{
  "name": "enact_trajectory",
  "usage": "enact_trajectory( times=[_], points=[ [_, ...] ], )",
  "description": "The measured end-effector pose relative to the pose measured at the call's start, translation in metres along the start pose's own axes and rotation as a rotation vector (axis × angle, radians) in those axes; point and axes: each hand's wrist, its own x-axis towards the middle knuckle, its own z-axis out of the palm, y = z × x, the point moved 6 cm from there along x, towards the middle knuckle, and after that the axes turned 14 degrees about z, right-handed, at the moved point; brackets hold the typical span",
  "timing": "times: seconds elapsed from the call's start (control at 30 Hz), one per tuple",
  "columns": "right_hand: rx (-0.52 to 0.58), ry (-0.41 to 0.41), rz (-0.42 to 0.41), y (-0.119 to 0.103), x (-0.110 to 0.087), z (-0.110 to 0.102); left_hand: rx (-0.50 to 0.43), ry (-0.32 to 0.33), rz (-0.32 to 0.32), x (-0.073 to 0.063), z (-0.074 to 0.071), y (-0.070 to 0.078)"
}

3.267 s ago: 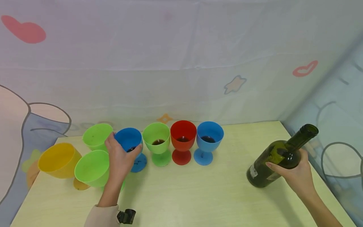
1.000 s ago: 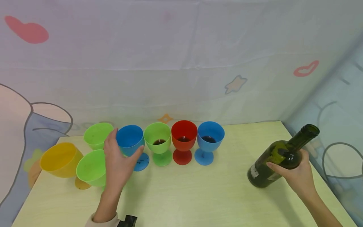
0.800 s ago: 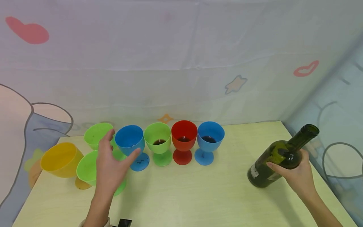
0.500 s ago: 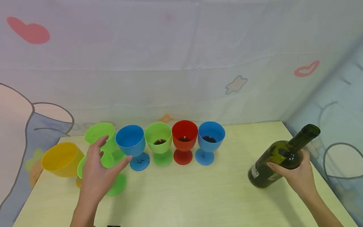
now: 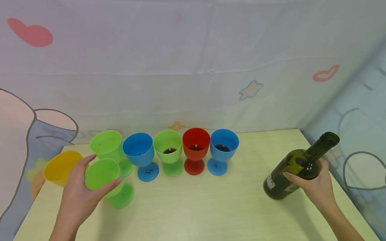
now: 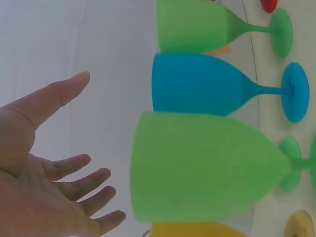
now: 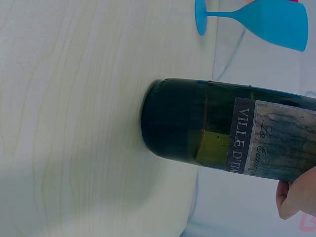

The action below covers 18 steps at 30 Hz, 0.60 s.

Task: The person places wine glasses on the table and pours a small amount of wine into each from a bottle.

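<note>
My left hand (image 5: 76,194) is spread around the bowl of the front green goblet (image 5: 102,174), thumb on its right side, fingers on its left. In the left wrist view the same hand (image 6: 54,182) has its fingers apart, and a gap shows between them and the goblet's rim (image 6: 137,168). My right hand (image 5: 316,187) grips a dark green wine bottle (image 5: 289,175) around its upper body. The right wrist view shows the bottle's label (image 7: 281,138) and its base by the tabletop; the fingers behind the bottle are mostly hidden.
A yellow goblet (image 5: 58,167) stands left of the left hand, and another green goblet (image 5: 105,145) behind. Rightward along the back stand a blue goblet (image 5: 139,150), then green (image 5: 168,159), red (image 5: 196,156) and blue (image 5: 224,154) goblets with dark liquid. A cloth backdrop (image 5: 193,100) hangs behind the table.
My left hand has let go of the left blue goblet, spread its fingers and moved left and nearer, to the front green goblet. The right hand and bottle have stayed put.
</note>
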Motion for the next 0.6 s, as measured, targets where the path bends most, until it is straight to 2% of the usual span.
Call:
enact_trajectory(
  times=[0.23, 0.6],
  points=[
    [0.006, -0.006, -0.001, 0.000, 0.000, 0.000, 0.020, 0.002, 0.034, -0.006, -0.001, -0.014],
    [0.004, -0.007, 0.003, 0.001, 0.001, 0.000, -0.009, -0.056, -0.063, -0.010, 0.004, -0.036]
  ],
)
